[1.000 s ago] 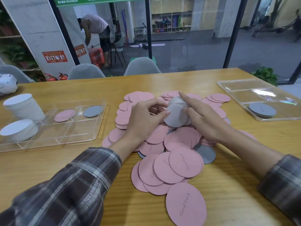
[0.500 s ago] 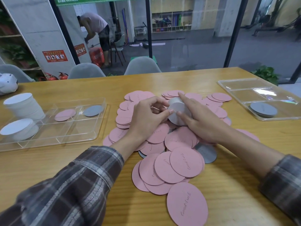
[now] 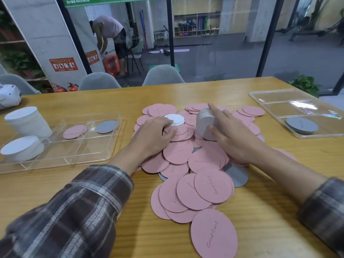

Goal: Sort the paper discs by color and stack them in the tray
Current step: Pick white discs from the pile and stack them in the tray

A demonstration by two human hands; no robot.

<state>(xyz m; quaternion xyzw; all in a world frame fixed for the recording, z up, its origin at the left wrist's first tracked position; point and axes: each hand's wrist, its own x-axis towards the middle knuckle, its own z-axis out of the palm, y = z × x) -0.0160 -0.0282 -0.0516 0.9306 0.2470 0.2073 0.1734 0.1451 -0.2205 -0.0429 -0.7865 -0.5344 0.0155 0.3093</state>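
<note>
**Sorting station, contents largest first**

1. Wooden table (image 3: 93, 192). It carries everything below.
2. Loose pile of pink discs (image 3: 204, 189), centre of the table, lying flat and overlapping. A few grey discs (image 3: 236, 175) show half buried at its near-right edge. This is most of your remaining work.
3. Left clear tray (image 3: 78, 151). Two white stacks (image 3: 20, 148) sit at its left end, with one pink disc (image 3: 74, 131) and one grey disc (image 3: 107, 126) in the far compartments.
4. Right clear tray (image 3: 279, 101), holding a low grey stack (image 3: 301, 125) in its near compartment.
5. Your right hand (image 3: 232, 140), over the pile. Its thumb and curled fingers pinch the grey bundle, and the forefinger lies straight along the bundle's top rim.
6. Your left hand (image 3: 152, 136), just left of it, with fingers curled round the white discs.
7. Grey bundle (image 3: 204, 121). It stands on edge, its face turned toward you and leftward. The stack axis lies roughly level, running away to the right.
8. White discs (image 3: 175, 119), a thin batch held flat and face up above the pile, with the axis upright.

**Change noted:** half a second ago both hands closed on one bundle. It is now split by colour, and the hands are apart.

**Judgement:** the split batches look ready to go to their matching stacks, white leftward and grey rightward.
</note>
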